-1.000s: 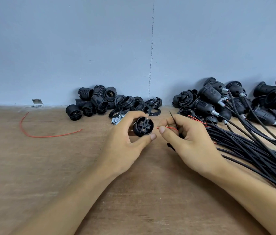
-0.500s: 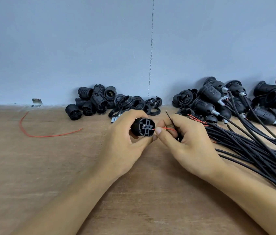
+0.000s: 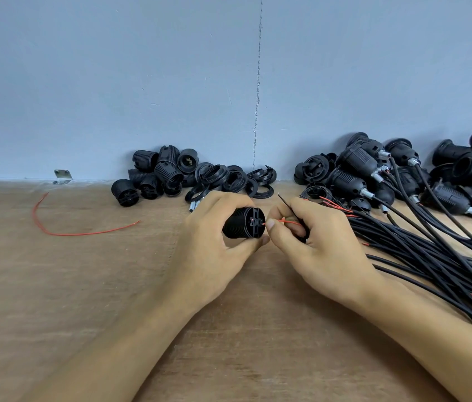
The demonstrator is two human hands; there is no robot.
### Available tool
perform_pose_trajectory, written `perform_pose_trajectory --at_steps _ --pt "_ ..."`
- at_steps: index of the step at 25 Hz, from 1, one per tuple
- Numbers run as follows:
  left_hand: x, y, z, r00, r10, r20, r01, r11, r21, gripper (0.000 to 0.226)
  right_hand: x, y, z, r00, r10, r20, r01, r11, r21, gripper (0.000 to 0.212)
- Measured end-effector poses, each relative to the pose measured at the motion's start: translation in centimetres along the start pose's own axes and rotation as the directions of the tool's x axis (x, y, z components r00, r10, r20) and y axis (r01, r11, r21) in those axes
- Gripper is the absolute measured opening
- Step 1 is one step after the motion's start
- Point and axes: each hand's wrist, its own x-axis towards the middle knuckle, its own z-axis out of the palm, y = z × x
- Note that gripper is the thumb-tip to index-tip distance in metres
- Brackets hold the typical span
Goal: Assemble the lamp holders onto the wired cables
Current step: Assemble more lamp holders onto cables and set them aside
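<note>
Two hands work above bench [image 3: 55, 285]. Left hand [image 3: 211, 256] grips black holder [image 3: 243, 227], terminal end rightward. Right hand [image 3: 322, 248] pinches red wire [image 3: 287, 221], tip at holder's terminal end. Spare holders [image 3: 156, 181] by wall [image 3: 113, 82]; cables [image 3: 432, 250] at right.

Both forearms [image 3: 130, 343] are bare along all their visible length — skin only, up to the wrists. The left hand [image 3: 211, 250] and the right hand [image 3: 324, 250] are bare too, with slim fingers [image 3: 282, 240] and short, plain nails.
</note>
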Motion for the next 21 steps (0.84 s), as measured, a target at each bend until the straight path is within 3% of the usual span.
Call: perform_pose_trajectory --at_steps 7,11,15,21 --pt "-0.08 0.05 0.03 1.0 -0.015 -0.028 0.014 1.0 -0.011 0.036 -0.03 0.02 -0.15 0.999 0.026 0.033 -0.029 0.997 0.072 0.021" --pt "-0.15 0.16 0.32 0.997 0.031 -0.065 -0.026 0.996 0.082 0.031 -0.03 -0.17 0.13 0.999 -0.037 -0.021 0.036 0.998 -0.051 0.038" --pt "-0.41 0.4 0.58 0.997 -0.051 -0.064 0.052 0.998 0.027 0.031 -0.13 -0.49 0.4 0.992 -0.119 -0.047 0.115 0.99 -0.077 0.059" --pt "-0.39 0.82 0.81 0.969 -0.245 -0.013 0.241 0.96 -0.141 0.037 -0.25 0.41 0.53 0.993 0.115 0.007 -0.115 0.985 0.131 0.019"
